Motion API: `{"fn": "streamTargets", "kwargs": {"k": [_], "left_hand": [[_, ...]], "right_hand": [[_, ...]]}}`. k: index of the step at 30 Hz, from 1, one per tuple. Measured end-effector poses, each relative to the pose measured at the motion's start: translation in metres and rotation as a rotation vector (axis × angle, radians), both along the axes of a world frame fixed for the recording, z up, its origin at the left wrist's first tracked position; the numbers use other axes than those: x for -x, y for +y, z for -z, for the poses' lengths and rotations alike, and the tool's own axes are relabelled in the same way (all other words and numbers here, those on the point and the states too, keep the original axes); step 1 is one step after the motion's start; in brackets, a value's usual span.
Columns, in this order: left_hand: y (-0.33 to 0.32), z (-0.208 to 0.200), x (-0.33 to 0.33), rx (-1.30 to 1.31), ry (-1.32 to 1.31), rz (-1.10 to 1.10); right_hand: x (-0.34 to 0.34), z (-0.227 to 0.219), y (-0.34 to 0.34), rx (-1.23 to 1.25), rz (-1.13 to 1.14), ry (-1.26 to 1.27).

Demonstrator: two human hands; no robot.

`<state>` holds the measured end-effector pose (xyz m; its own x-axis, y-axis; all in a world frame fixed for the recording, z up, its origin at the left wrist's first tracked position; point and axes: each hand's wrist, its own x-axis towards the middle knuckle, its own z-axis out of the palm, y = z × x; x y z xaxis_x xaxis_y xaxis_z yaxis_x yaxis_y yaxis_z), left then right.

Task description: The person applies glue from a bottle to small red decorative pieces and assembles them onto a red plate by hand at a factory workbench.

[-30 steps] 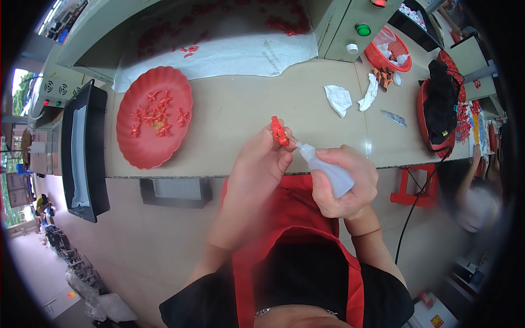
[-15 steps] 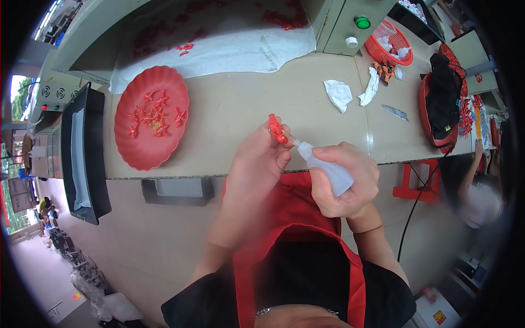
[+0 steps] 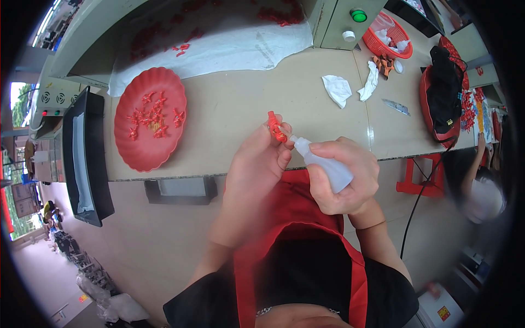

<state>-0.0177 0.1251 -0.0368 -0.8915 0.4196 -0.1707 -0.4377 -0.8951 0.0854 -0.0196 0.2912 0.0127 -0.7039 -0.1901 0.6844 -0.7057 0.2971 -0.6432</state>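
My left hand (image 3: 260, 153) pinches a small red plastic figure (image 3: 276, 128) between thumb and fingertips, above the table's front edge. In my right hand (image 3: 350, 177) is a translucent white squeeze bottle (image 3: 329, 167), wrapped by the fingers and tilted. Its narrow nozzle points up and left, at or very near the lower end of the figure; whether they touch I cannot tell. To the left, a red scalloped plate (image 3: 147, 158) carries several similar red pieces (image 3: 155, 115) on its bottom.
Behind the hands, white cloth (image 3: 240, 57) lines a machine opening with red bits inside. Crumpled white tissues (image 3: 337, 90), a small knife (image 3: 396, 106) and a red basket (image 3: 404, 53) lie right. A black bag (image 3: 442, 93) stands farther right, near another person's arm (image 3: 476, 164). Black tray (image 3: 98, 164) at left.
The whole view has shifted slightly. Both hands keep nearly the same pose, with the bottle's nozzle still at the red figure.
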Motion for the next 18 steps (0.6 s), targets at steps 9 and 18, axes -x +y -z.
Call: {"fn": "streamTargets", "kwargs": {"k": [9,18], "left_hand": [[0.0025,-0.0055,-0.0004,0.089,-0.023,-0.008],[0.0024,-0.003,0.0001,0.109,-0.021,-0.008]], "right_hand": [[0.0001,-0.006,-0.0004,0.006,0.022,0.004],[-0.001,-0.0068,0.0008,0.002,0.026,-0.005]]}}
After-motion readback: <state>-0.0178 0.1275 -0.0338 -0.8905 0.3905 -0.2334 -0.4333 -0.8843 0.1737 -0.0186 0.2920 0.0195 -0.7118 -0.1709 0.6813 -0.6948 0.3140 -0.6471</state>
